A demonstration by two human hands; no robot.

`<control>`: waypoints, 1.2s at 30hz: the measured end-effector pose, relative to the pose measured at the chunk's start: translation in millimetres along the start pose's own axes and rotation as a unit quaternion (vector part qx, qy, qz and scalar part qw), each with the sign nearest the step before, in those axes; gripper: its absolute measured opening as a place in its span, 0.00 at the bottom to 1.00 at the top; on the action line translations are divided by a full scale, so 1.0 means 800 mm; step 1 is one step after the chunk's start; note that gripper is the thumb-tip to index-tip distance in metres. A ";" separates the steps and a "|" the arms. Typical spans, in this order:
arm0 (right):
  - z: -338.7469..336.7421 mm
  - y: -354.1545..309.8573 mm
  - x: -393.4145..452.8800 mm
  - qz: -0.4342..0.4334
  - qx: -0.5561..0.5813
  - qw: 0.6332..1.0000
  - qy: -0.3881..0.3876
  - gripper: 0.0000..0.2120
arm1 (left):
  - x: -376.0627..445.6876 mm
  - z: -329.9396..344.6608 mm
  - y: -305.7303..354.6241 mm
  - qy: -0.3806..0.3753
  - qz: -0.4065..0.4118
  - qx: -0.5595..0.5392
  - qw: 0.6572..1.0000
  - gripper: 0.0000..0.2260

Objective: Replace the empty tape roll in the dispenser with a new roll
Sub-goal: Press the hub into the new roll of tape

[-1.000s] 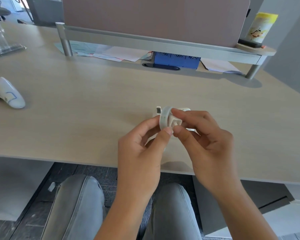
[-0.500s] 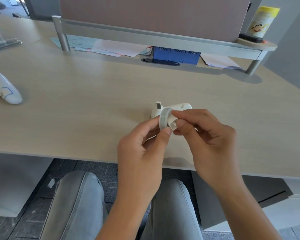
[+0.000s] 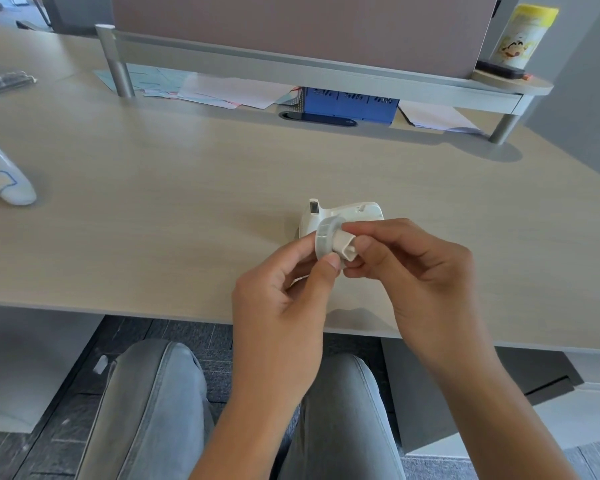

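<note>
The tape roll (image 3: 328, 241) pinched by the left hand (image 3: 278, 306) looks like matt pale-grey plastic with a ribbed rim; the spindle (image 3: 346, 247) in the right hand (image 3: 426, 271) is smooth off-white plastic. Just beyond both hands, the dispenser (image 3: 343, 213) is white plastic with a slight sheen. The worktop (image 3: 187, 188) under them has a pale wood-grain finish, matt and smooth. Farther beyond, the shelf rail (image 3: 291, 69) looks like brushed grey metal, with loose paper sheets (image 3: 229, 91) beneath it.
</note>
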State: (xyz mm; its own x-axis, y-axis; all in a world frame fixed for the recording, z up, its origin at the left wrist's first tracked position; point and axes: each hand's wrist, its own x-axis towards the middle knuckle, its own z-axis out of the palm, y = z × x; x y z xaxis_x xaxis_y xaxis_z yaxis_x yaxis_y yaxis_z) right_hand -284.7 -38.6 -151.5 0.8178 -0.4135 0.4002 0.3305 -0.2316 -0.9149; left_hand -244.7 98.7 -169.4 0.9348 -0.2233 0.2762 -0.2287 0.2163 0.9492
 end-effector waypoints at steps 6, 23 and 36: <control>-0.003 0.000 0.001 0.039 0.003 0.999 -0.022 0.10 | 0.001 -0.002 -0.002 -0.011 0.001 0.020 1.000 0.14; -0.013 0.003 0.001 0.055 0.039 0.998 -0.009 0.10 | 0.000 -0.003 -0.003 -0.010 0.002 0.017 1.000 0.11; -0.017 0.003 -0.001 -0.080 -0.067 0.992 -0.069 0.15 | 0.003 -0.006 0.010 -0.034 -0.007 0.031 0.999 0.13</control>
State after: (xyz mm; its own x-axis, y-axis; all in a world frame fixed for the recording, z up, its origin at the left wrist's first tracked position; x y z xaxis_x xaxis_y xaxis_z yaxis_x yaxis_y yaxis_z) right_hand -291.2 -50.9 -153.3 0.8196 -0.2394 0.5205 0.4036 -0.4033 -0.8212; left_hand -242.7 104.7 -161.9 0.9180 -0.2908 0.2697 -0.2335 0.1534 0.9602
